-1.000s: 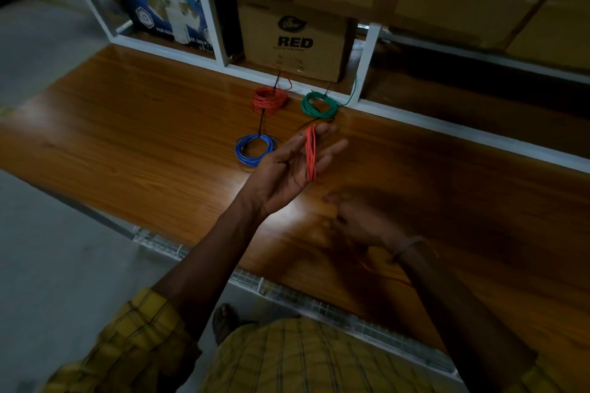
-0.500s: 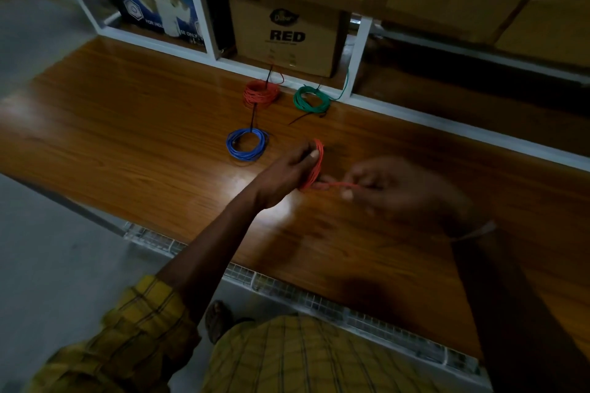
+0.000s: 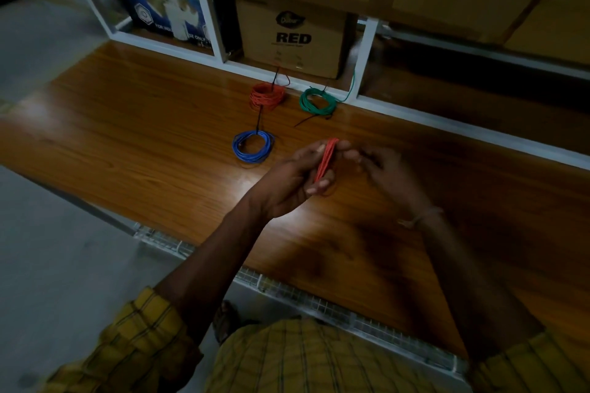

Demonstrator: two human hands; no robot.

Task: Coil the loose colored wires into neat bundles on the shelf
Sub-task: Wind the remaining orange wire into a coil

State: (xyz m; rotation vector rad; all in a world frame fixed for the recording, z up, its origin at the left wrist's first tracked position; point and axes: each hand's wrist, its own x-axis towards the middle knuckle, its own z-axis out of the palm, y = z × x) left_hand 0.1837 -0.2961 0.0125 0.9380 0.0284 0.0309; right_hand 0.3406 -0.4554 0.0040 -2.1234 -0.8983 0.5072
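My left hand [image 3: 295,180] grips a narrow coil of red wire [image 3: 325,160] above the wooden shelf [image 3: 143,150], fingers and thumb curled round its loops. My right hand [image 3: 388,172] is right beside the coil on its right, fingers curled against it; the dim light hides whether they pinch the wire. Three coiled bundles lie on the shelf further back: a blue one [image 3: 253,146], an orange-red one [image 3: 267,96] and a green one [image 3: 317,104] with a loose tail running up the white frame.
A cardboard box marked RED [image 3: 292,37] and a blue printed box [image 3: 159,6] stand in compartments behind the white frame [image 3: 365,54]. More cartons sit above. A wire-mesh edge [image 3: 287,290] runs along the shelf's front, with grey floor at left.
My right hand has come in from pulling the wire end out to the right and now sits against the coil. My left hand has closed round the coil.
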